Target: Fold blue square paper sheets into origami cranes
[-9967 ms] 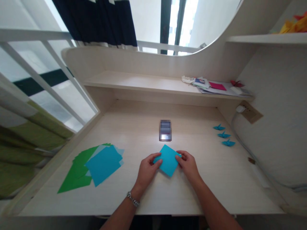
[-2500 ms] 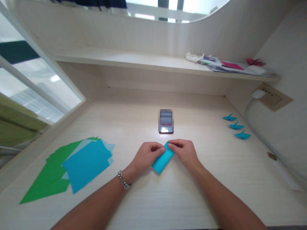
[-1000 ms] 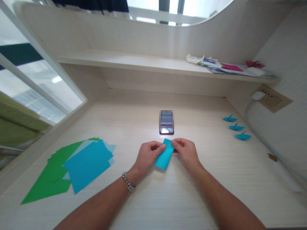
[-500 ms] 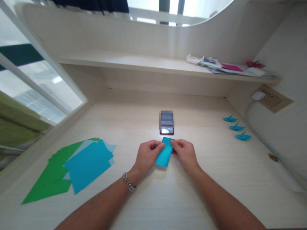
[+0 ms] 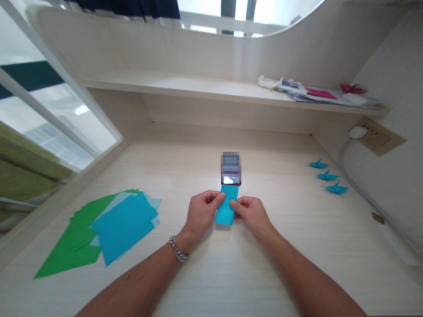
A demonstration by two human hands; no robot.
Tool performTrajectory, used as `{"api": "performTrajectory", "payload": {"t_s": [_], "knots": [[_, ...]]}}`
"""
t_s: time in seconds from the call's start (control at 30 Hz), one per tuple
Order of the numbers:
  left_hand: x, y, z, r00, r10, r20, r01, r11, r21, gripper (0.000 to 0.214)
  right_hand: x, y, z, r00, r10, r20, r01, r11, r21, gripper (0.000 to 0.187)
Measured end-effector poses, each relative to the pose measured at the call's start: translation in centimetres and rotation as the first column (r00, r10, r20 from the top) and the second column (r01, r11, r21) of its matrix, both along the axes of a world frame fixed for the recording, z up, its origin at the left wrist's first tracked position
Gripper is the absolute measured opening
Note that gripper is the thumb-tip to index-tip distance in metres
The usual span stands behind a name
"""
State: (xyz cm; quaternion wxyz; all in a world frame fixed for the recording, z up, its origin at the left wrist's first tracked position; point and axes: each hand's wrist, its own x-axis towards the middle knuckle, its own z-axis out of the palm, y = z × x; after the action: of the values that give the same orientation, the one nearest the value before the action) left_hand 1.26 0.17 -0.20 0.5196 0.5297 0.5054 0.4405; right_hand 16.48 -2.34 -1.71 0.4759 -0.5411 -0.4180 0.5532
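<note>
A folded blue paper, a narrow upright rectangle, is held between my two hands above the desk. My left hand pinches its left edge, thumb on the front face. On the opposite edge my right hand grips it the same way, a little lower, with the fingers curled behind and partly hidden. Just beyond the paper's top edge lies a phone, its screen blurred. Three small blue origami cranes stand in a row at the right side of the desk.
Blue paper sheets overlap green sheets at the left of the desk. A shelf spans the back, with papers and a red folded paper on it. A cable runs from the wall socket at right.
The folded paper has turned more upright and moved slightly up toward the phone. My right hand has slid lower along its edge and a bit left.
</note>
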Motion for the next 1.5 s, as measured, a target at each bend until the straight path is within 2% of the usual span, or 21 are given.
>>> {"api": "performTrajectory", "payload": {"t_s": [0.13, 0.33, 0.53, 0.6, 0.7, 0.83, 0.97, 1.23, 1.5], "knots": [[0.0, 0.1, 0.2, 1.0, 0.015, 0.002, -0.015, 1.0, 0.006, 0.029, -0.1, 0.0, -0.1, 1.0, -0.022, -0.003, 0.022, 1.0, 0.004, 0.036], [-0.1, 0.2, 0.0, 0.999, 0.043, 0.0, -0.043, 0.999, 0.007, 0.03, -0.1, -0.1, -0.8, 0.997, 0.077, -0.014, -0.077, 0.997, -0.004, 0.034], [0.0, 0.1, -0.7, 0.975, -0.07, 0.213, 0.093, 0.99, -0.102, 0.035, 0.5, 0.4, -0.5, 0.999, 0.037, 0.016, -0.037, 0.999, -0.017, 0.033], [0.0, 0.1, -0.9, 0.966, -0.125, 0.227, 0.156, 0.979, -0.127, 0.034, 0.7, 0.5, -0.4, 1.0, -0.001, 0.006, 0.002, 1.0, -0.02, 0.033], [-0.2, 0.1, -1.0, 0.969, -0.199, 0.148, 0.223, 0.961, -0.166, 0.029, 1.0, 0.7, -0.3, 0.999, -0.038, 0.007, 0.038, 0.999, -0.01, 0.033], [-0.3, 0.1, -0.8, 0.97, -0.241, 0.005, 0.239, 0.957, -0.164, 0.029, 1.2, 0.8, -0.5, 0.999, -0.039, 0.008, 0.039, 0.999, -0.008, 0.032], [-0.3, 0.1, -0.5, 0.968, -0.241, -0.075, 0.228, 0.963, -0.147, 0.032, 1.2, 0.7, -0.5, 0.999, -0.035, 0.03, 0.035, 0.999, -0.002, 0.031], [-0.3, 0.0, -0.5, 0.961, -0.241, -0.137, 0.229, 0.968, -0.099, 0.03, 1.1, 0.5, -0.3, 0.991, -0.055, 0.119, 0.052, 0.998, 0.03, 0.03], [-0.4, -0.1, -0.8, 0.969, -0.163, -0.187, 0.166, 0.986, 0.001, 0.03, 0.5, 0.2, -0.3, 0.999, -0.031, 0.034, 0.033, 0.998, -0.06, 0.034]]}}
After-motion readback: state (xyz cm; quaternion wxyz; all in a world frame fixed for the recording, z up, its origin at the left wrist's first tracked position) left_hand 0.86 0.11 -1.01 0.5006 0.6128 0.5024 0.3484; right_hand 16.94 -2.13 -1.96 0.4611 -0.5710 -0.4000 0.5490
